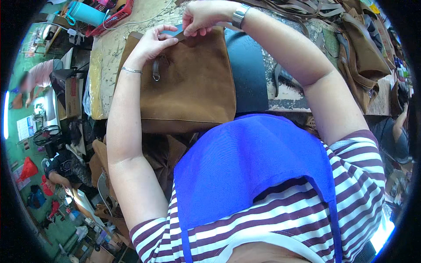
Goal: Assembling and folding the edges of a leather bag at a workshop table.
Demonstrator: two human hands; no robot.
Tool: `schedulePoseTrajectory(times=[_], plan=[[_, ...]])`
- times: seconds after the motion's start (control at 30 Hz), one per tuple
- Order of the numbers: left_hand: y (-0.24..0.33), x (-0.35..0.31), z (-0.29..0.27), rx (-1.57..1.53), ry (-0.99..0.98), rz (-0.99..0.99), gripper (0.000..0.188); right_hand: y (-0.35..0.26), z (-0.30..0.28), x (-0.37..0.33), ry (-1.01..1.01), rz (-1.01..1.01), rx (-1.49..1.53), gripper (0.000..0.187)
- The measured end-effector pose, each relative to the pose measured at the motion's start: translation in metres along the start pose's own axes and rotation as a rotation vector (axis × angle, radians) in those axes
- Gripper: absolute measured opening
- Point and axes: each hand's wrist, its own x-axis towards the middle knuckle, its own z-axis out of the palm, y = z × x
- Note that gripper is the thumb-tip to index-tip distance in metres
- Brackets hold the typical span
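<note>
A brown leather bag point(188, 87) lies on the worktable in front of me, its stitched bottom edge toward my body. At its far edge, my left hand point(154, 43) pinches a short brown leather strap point(180, 37) between thumb and fingers. Just to the right, my right hand point(202, 18) grips the same strap with its fingertips. A small tab with a metal ring point(156, 70) hangs on the bag's face below my left hand. Partly under the bag, a dark blue-black mat point(250, 70) shows at its right side.
The worn worktable point(289, 103) carries a red basket point(127, 13) and a turquoise bottle point(87, 14) at the far left. Leather strips point(302, 8) lie at the back, and more brown bags point(362, 48) are piled at the right. Other people work at both sides.
</note>
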Motion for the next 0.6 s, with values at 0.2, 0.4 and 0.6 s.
schedulePoseTrajectory(times=[0.2, 0.4, 0.6], plan=[[-0.006, -0.003, -0.003, -0.048, 0.046, 0.020, 0.042, -0.013, -0.015, -0.014, 0.071, 0.049, -0.133, 0.023], [-0.005, -0.006, 0.001, -0.117, 0.060, 0.044, 0.042, 0.002, -0.008, -0.014, 0.069, 0.010, -0.137, 0.024], [-0.007, -0.006, 0.001, -0.025, 0.073, 0.097, 0.038, 0.016, -0.003, -0.007, 0.087, -0.136, -0.248, 0.029]])
